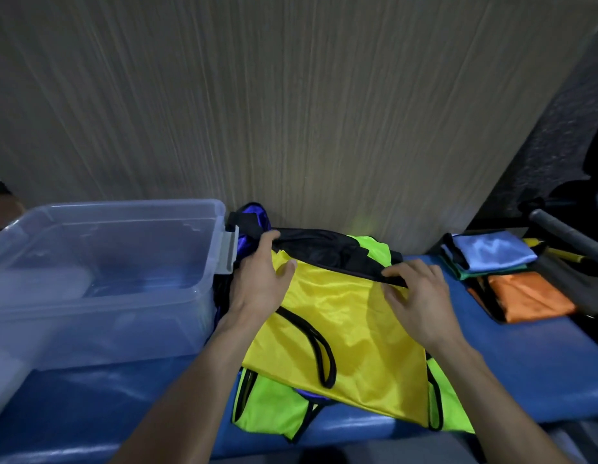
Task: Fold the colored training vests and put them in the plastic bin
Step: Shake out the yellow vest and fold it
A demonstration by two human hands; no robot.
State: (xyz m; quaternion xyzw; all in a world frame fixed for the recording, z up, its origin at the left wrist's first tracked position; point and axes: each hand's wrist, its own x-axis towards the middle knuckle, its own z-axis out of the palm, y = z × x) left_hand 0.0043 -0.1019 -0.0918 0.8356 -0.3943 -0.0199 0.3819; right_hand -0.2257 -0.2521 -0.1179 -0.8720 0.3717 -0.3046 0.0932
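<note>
Two hands on the job, scanning left to right. Far left on the blue counter [512, 370]: clear plastic bin [100, 279], open-topped, no vests visible inside. Just beside its right wall, left hand [261, 279] at the far left corner of the yellow vest [344, 333], thumb curled over the fabric, fingers [269, 237] reaching behind the black-trimmed edge: clamped on that corner, by the look of it. Vest spread flat between the hands on a heap of lime green vests [271, 410], far edge running left to right, black-edged loop trailing toward the near side. Right hand [414, 296] at the other end of that edge, fingers curled down and pinching the black trim. Both forearms reaching forward from below, wrists low. Bin directly left of the vest, so left hand nearer for the drop. Far right: folded pile [505, 276], light blue on top, orange below.
</note>
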